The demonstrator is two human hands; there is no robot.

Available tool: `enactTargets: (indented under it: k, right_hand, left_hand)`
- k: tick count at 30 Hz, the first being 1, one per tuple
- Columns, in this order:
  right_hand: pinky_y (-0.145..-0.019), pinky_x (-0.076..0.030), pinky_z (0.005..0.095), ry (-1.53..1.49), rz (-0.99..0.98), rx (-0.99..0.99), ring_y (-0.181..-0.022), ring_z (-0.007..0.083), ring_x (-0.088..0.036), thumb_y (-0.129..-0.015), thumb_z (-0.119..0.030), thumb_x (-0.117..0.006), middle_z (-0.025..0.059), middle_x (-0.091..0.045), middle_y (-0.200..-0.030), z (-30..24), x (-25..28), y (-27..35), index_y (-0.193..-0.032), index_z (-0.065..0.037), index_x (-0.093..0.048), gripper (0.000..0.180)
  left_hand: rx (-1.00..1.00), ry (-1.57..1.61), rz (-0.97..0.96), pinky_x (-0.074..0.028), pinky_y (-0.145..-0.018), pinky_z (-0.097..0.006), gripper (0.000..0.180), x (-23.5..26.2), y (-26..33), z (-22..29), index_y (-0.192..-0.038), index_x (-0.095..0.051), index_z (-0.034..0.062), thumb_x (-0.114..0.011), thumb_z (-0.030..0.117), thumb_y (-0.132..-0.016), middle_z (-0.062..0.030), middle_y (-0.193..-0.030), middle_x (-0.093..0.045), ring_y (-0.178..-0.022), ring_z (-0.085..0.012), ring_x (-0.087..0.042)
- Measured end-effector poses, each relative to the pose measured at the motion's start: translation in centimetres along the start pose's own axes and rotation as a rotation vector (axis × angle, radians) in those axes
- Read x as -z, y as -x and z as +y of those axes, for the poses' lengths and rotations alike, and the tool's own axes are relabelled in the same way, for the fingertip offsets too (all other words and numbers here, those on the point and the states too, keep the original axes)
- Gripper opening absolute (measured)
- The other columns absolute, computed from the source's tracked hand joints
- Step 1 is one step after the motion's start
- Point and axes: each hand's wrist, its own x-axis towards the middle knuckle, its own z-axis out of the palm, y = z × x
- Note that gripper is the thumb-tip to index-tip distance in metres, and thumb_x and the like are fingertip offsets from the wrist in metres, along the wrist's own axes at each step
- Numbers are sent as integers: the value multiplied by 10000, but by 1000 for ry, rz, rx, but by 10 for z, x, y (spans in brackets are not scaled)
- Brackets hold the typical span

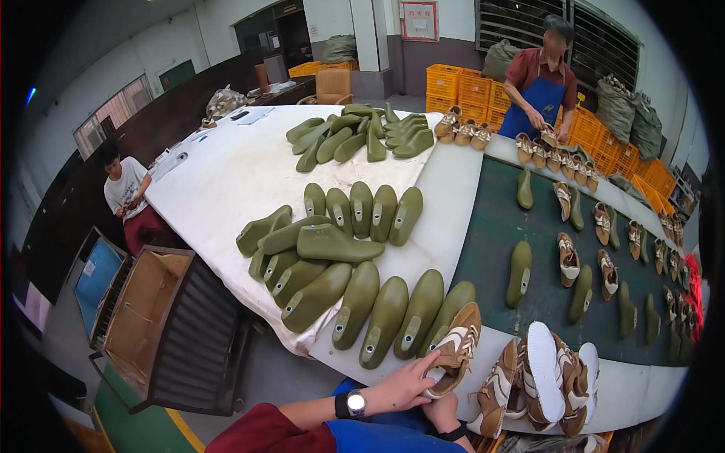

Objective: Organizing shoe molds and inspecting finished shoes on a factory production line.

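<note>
A brown and white lace-up sneaker is held up, toe pointing away, over the near table edge. My left hand grips its side by the opening, fingers closed on the upper. Beneath the heel, my right hand is closed on the shoe, with its fingertips mostly hidden. Just beyond stand green shoe lasts in a row. To the right, several finished-looking sneakers are bunched together, one with its white sole turned toward me.
White-covered table bears more lasts. On the right, a green conveyor belt carries lasts and sneakers. Across it, a person in a blue apron handles a shoe. Another person is at left, near a box cart. Orange crates are stacked behind.
</note>
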Motion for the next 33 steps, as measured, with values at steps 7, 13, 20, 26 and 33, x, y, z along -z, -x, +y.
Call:
enactTargets:
  k: [7, 13, 20, 26, 33]
  right_hand:
    - [-543, -478, 421, -216, 19, -83, -588, 321, -620, -796, -224, -622, 113, -619, -609, -11, 15, -1, -819, -102, -622, 124]
    - [-526, -474, 399, -285, 64, -45, -564, 310, -612, -810, -196, -605, 93, -610, -587, -12, 17, -3, -798, -99, -607, 98]
    - [-540, -482, 435, -326, 134, -37, -587, 337, -609, -821, -210, -583, 122, -613, -614, -6, 11, 1, -805, -110, -603, 103]
    - [-529, -478, 445, -366, 85, -15, -580, 334, -606, -819, -202, -578, 120, -611, -618, -4, 14, 2, -812, -110, -584, 93]
    - [-552, -493, 435, -441, -11, -45, -603, 333, -614, -835, -212, -569, 110, -632, -662, 2, 20, 2, -851, -108, -590, 107]
  left_hand:
    - [6, 33, 107, -452, -895, -405, 325, 67, -29, -11, -854, -557, 58, -765, 261, -709, -288, -1379, -299, -1095, -424, -499]
    - [-34, -317, 52, -464, -853, -348, 433, 139, -102, -62, -997, -615, 45, -775, 303, -689, -244, -1248, -477, -1026, -344, -554]
    - [331, 125, 100, -461, -796, -287, 370, 152, -249, -125, -1013, -619, -23, -722, 228, -761, -61, -1057, -597, -879, -153, -571]
    - [346, 23, 115, -478, -749, -308, 365, 51, -323, -187, -944, -636, -18, -745, 255, -727, -104, -891, -642, -815, -174, -608]
    - [257, -83, 387, -452, -866, -345, 389, -50, -358, -233, -945, -628, -32, -740, 257, -711, -167, -1095, -565, -1008, -298, -569]
